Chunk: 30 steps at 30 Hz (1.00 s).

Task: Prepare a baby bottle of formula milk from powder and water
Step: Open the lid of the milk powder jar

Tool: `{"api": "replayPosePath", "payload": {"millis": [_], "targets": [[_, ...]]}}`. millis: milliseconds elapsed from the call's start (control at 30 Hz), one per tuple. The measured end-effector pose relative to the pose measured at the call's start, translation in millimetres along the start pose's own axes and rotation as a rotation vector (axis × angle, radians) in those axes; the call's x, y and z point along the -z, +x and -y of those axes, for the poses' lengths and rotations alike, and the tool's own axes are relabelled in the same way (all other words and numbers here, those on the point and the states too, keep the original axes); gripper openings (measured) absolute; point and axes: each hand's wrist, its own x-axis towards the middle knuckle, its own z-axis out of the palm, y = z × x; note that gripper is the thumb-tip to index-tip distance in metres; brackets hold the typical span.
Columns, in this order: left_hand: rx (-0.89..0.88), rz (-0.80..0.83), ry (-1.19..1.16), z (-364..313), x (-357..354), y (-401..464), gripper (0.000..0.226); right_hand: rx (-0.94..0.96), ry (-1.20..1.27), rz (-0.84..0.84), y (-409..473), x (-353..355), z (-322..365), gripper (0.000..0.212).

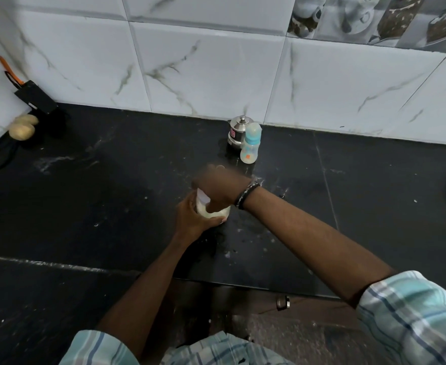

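A black, white-speckled stone table [84,206] runs under a wall of white marble-veined tiles [203,69], with two potatoes [23,127] at its far left. Near the middle, the left hand [192,216] wraps its grip round a small clear container of pale powder [214,212], while the blurred right hand [217,187] curls over its top; what it holds I cannot tell. The blue-capped clear baby bottle [250,143] stands farther back, just beside a small lidded steel pot [239,130].

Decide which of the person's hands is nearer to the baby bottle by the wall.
Right. The right hand is just in front of the baby bottle; the left hand is farther toward the counter's front edge, gripping a small container.
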Motion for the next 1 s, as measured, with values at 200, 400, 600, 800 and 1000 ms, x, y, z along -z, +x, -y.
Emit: {"api": "replayPosePath", "payload": {"millis": [200,400,600,800,1000], "targets": [[0.015,0.010,-0.009,-2,1,-3,0.089,0.070,0.423,-0.183,-38,4,-17,0.068],[0.021,-0.008,-0.139,-3,0,-6,0.089,0.013,0.795,-0.495,-94,-57,-22,0.042],[-0.009,-0.008,-0.122,-3,-1,-7,0.091,-0.138,0.766,-0.600,-119,-132,-24,0.022],[-0.009,-0.012,-0.118,-5,-2,-8,0.089,-0.208,0.695,-0.478,-118,-163,-21,0.020],[0.008,-0.007,-0.117,-4,-2,-8,0.090,-0.182,0.537,-0.234,-115,-174,-16,0.026]]}}
